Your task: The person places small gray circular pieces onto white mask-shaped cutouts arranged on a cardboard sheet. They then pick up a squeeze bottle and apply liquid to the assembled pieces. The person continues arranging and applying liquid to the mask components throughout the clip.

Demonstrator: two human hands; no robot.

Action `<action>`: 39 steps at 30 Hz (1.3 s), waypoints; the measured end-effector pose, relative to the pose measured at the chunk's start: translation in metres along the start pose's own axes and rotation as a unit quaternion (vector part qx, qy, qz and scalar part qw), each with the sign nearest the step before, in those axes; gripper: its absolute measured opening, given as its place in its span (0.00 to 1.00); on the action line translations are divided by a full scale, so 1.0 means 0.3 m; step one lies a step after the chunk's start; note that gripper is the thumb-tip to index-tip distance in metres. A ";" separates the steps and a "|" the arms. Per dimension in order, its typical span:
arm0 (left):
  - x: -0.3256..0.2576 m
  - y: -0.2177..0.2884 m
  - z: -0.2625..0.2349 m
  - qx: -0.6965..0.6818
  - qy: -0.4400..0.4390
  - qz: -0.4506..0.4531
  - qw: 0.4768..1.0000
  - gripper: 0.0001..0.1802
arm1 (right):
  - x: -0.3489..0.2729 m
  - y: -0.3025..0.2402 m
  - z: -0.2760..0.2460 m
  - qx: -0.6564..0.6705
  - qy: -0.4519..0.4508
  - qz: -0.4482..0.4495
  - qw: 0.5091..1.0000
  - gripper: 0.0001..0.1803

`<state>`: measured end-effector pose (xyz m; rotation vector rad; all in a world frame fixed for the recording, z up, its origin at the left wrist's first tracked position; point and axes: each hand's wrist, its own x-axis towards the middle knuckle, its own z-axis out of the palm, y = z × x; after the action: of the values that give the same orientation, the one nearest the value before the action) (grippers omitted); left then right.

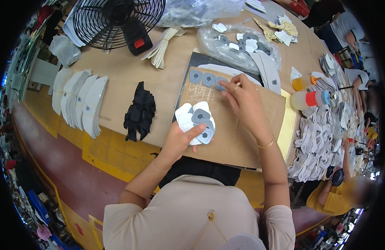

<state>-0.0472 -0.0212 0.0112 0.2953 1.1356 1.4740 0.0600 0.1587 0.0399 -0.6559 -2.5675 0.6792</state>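
Observation:
My left hand [179, 139] holds a fanned stack of white and grey rounded patches [196, 120] over a brown cardboard sheet [242, 129]. My right hand [242, 100] reaches to the sheet's far edge, its fingertips pressing down on a grey patch [220, 83], the last of a row of three grey patches [202, 78] laid side by side. A ring shows on one finger and a thin bracelet on the wrist.
A black fan [117, 21] stands at the back left. Fanned white pieces [82, 102] and a black rag [140, 110] lie to the left. A plastic bag of patches [238, 46], two squeeze bottles [311, 98] and piles of white cut pieces [321, 137] sit to the right. A person in yellow [338, 193] sits nearby.

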 end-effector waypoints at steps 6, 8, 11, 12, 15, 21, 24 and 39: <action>0.012 -0.027 0.007 0.058 -0.020 -0.019 0.998 0.18 | -0.072 -0.100 -0.013 0.175 -0.121 0.043 0.976 0.12; 0.008 -0.030 0.011 0.074 -0.018 -0.027 0.997 0.18 | -0.080 -0.100 -0.017 0.215 -0.163 0.087 0.959 0.12; 0.007 -0.020 0.016 0.064 -0.022 -0.031 0.997 0.18 | -0.103 -0.038 -0.017 0.337 -0.152 0.192 0.909 0.09; 0.007 -0.024 0.013 0.059 -0.022 -0.030 0.998 0.19 | -0.102 -0.017 -0.018 0.361 -0.111 0.218 0.900 0.09; 0.008 -0.021 0.023 0.051 -0.021 -0.033 0.998 0.19 | -0.066 0.060 -0.027 0.383 -0.024 0.278 0.881 0.07; 0.009 -0.021 0.029 0.054 -0.003 -0.032 0.998 0.20 | 0.008 0.130 -0.014 0.314 0.001 0.308 0.898 0.06; 0.003 -0.018 0.012 0.041 0.016 -0.033 0.998 0.19 | 0.024 0.128 -0.006 0.251 -0.005 0.295 0.922 0.06; -0.018 0.038 -0.044 0.004 0.077 0.035 0.996 0.21 | -0.002 0.073 0.030 0.014 0.029 0.104 0.994 0.07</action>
<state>-0.0626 -0.0301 0.0157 0.2325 1.2659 1.5760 0.0634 0.1720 0.0208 -0.9285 -2.4535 0.7489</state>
